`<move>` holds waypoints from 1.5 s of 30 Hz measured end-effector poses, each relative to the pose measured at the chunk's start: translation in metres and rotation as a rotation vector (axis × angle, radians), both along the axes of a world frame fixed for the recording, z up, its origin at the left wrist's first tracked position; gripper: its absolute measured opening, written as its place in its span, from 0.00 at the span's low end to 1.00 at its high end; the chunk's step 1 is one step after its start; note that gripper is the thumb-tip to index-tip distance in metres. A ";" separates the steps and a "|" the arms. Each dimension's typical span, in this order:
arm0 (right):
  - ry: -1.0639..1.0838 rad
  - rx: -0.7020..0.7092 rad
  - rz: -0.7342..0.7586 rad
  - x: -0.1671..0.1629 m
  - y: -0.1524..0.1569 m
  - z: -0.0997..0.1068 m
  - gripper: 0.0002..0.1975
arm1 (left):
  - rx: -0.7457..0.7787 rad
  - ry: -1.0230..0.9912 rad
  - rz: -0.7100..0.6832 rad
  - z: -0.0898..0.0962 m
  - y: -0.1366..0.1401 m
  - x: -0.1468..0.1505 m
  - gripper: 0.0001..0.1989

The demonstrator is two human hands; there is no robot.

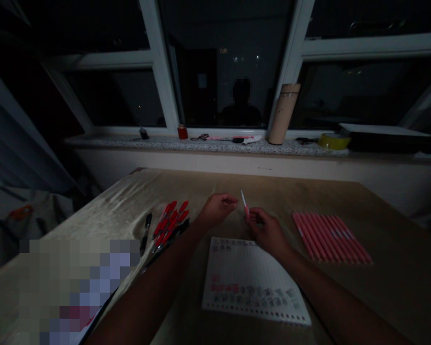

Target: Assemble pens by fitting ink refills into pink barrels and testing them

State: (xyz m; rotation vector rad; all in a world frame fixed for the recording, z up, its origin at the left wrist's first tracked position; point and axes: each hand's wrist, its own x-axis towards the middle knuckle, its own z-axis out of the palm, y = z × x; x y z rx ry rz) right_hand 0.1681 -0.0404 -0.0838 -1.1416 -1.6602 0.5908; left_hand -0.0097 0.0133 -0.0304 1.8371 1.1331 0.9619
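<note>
A slim pen [244, 203], pink at its lower end and whitish along its thin upper part, stands tilted in my right hand [267, 231]. My right fingers are closed around the pink end. Just left of the pen's top is my left hand [219, 209], its fingers curled together in a pinch; whether anything small is in them I cannot make out. Below both hands lies a lined notebook page [251, 278] with black and red writing and a holed edge towards me. My right hand overlaps its upper edge.
Right of the page, several pink pens [332, 238] lie in a row. On the left are red-capped pens [170, 220] and a black pen [148, 227]. The windowsill [129, 143] behind holds a tan cylinder [284, 115], yellow tape [333, 141] and a red jar [182, 132].
</note>
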 end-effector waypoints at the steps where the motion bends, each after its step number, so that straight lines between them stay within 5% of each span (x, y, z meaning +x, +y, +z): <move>1: 0.002 -0.003 0.001 0.000 0.000 0.000 0.11 | 0.020 0.116 0.023 -0.001 0.001 -0.003 0.09; 7: 0.004 0.008 -0.005 0.000 0.002 -0.002 0.11 | 0.165 0.846 0.275 -0.005 -0.002 -0.014 0.11; 13: 0.006 -0.009 0.001 0.000 0.001 0.000 0.11 | 0.076 0.987 0.304 -0.016 -0.004 -0.016 0.16; 16: 0.002 -0.003 0.005 0.000 0.001 -0.001 0.10 | 0.068 0.801 0.247 -0.016 0.003 -0.017 0.19; 20: -0.005 0.011 0.007 0.000 0.002 -0.003 0.10 | -0.068 0.143 0.019 -0.006 0.009 -0.010 0.18; 23: -0.021 0.012 0.007 0.000 0.002 -0.002 0.10 | -0.134 -0.326 -0.013 0.007 0.007 -0.004 0.13; 27: -0.028 0.025 0.008 -0.001 0.001 0.000 0.10 | -0.166 -0.669 0.004 0.025 -0.003 -0.001 0.12; 33: -0.044 0.035 0.007 -0.001 0.000 0.001 0.11 | -0.186 -0.818 -0.034 0.036 -0.011 0.001 0.12; 45: -0.079 0.026 0.004 -0.001 0.000 0.002 0.10 | -0.167 -0.753 -0.063 0.034 -0.011 0.002 0.10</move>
